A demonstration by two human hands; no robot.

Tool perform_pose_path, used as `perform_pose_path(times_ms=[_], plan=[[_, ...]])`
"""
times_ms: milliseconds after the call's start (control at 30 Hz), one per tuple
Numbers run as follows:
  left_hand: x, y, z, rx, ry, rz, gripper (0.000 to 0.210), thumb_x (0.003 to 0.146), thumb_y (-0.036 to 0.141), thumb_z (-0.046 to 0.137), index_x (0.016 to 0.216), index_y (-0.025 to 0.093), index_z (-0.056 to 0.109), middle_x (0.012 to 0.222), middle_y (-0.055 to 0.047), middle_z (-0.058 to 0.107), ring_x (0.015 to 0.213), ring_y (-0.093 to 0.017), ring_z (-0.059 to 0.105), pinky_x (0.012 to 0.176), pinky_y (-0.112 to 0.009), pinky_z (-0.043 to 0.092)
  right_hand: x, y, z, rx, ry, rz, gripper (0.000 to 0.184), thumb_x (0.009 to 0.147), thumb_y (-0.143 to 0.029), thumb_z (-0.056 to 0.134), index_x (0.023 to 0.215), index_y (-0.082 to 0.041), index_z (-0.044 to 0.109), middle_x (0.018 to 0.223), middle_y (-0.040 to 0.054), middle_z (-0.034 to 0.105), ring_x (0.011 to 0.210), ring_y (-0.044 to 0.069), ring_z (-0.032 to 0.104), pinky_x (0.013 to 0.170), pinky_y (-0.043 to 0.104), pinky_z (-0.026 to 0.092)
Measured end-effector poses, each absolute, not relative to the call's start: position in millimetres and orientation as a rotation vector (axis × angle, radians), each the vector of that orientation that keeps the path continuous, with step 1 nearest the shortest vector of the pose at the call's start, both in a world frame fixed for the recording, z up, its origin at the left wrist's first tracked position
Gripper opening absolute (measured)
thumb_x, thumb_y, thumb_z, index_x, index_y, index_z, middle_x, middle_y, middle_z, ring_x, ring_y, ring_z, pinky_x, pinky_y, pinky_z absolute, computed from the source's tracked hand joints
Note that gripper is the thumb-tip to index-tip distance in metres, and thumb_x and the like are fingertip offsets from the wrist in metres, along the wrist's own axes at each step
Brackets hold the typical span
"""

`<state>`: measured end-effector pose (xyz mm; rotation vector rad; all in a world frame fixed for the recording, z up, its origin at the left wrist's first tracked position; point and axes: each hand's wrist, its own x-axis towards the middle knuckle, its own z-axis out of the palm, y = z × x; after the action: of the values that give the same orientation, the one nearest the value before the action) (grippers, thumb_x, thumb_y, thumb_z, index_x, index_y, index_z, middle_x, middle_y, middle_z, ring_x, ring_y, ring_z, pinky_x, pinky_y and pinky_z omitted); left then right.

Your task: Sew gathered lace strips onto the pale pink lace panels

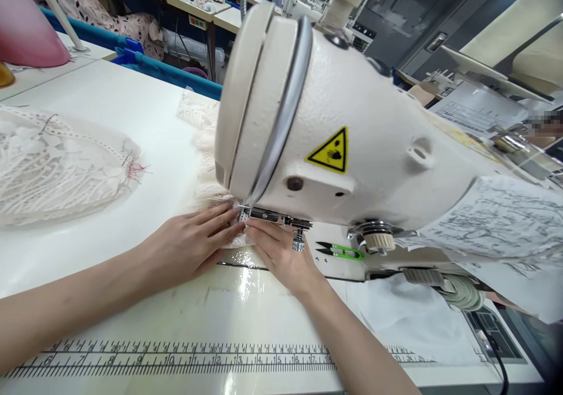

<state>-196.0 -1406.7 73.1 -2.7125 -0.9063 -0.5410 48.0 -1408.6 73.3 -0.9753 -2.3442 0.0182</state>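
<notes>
Ruler markings (197,358) cross the white table (167,318) along its near edge. Past them, the left hand (189,242) lies flat, unclenched, on pale lace (206,163); whether the right hand (281,257) pinches it, I can't tell. A sewing machine (378,119) looms above, a workbench (229,20) farther back.

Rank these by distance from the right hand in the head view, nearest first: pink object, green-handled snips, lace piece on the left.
1. Green-handled snips: just right of the right hand.
2. Lace piece: left, past the left hand.
3. Pink object: upper-left corner.
</notes>
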Motion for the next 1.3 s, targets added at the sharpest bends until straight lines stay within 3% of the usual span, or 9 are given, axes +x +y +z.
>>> perform_pose_path(times_ms=[233,467,633,800,1133,1300], plan=[[-195,-1401,79,-2.751,-0.913,-0.554,0.042,0.106,0.026,0.041,0.137,0.014,0.067,0.137,-0.015,0.071,0.131,-0.032,0.065,0.104,-0.046,0.061,46,-1404,76,-1.003,-2.350,0.086,0.021,0.100,-0.008,0.060,0.100,-0.022,0.076,0.111,0.0040,0.080,0.093,0.016,0.076,0.082,0.026,0.060],[-197,-1407,72,-2.821,-0.789,-0.747,0.042,0.102,0.007,0.042,0.132,0.017,0.069,0.137,-0.009,0.071,0.132,-0.021,0.065,0.118,-0.036,0.050,49,-1403,70,-0.900,-2.420,-0.076,0.021,0.098,-0.006,0.063,0.114,-0.015,0.073,0.119,0.0093,0.078,0.100,0.019,0.077,0.090,0.029,0.061],[-198,-1406,80,-2.800,-0.767,-0.678,0.036,0.103,0.013,0.041,0.117,0.016,0.074,0.130,-0.010,0.075,0.120,-0.023,0.072,0.106,-0.037,0.061,43,-1409,66,-0.844,-2.484,-0.209,0.024,0.097,-0.004,0.065,0.118,-0.015,0.072,0.121,0.0091,0.078,0.116,0.022,0.072,0.095,0.032,0.059],[-196,-1404,88,-2.675,-0.748,-0.592,0.035,0.102,0.012,0.040,0.106,0.013,0.075,0.117,-0.011,0.080,0.107,-0.024,0.078,0.096,-0.037,0.065,32,-1415,66,-0.905,-2.412,-0.283,0.021,0.101,-0.007,0.060,0.114,-0.018,0.073,0.118,0.0041,0.079,0.115,0.019,0.071,0.093,0.032,0.057],[-185,-1413,102,-2.646,-0.812,-0.735,0.032,0.104,0.009,0.040,0.093,0.014,0.070,0.103,-0.010,0.080,0.093,-0.022,0.077,0.087,-0.036,0.063,26,-1413,71,-0.974,-2.364,-0.027,0.016,0.105,-0.017,0.057,0.102,-0.023,0.072,0.097,-0.0004,0.080,0.091,0.014,0.073,0.085,0.027,0.057],[-188,-1408,99,-2.650,-0.881,-0.781,0.031,0.103,0.007,0.038,0.116,0.011,0.066,0.109,-0.011,0.081,0.104,-0.022,0.077,0.093,-0.035,0.063,23,-1415,73,-0.908,-2.318,-0.077,0.019,0.105,-0.016,0.058,0.098,-0.023,0.073,0.096,-0.0020,0.080,0.089,0.014,0.072,0.085,0.027,0.057]])
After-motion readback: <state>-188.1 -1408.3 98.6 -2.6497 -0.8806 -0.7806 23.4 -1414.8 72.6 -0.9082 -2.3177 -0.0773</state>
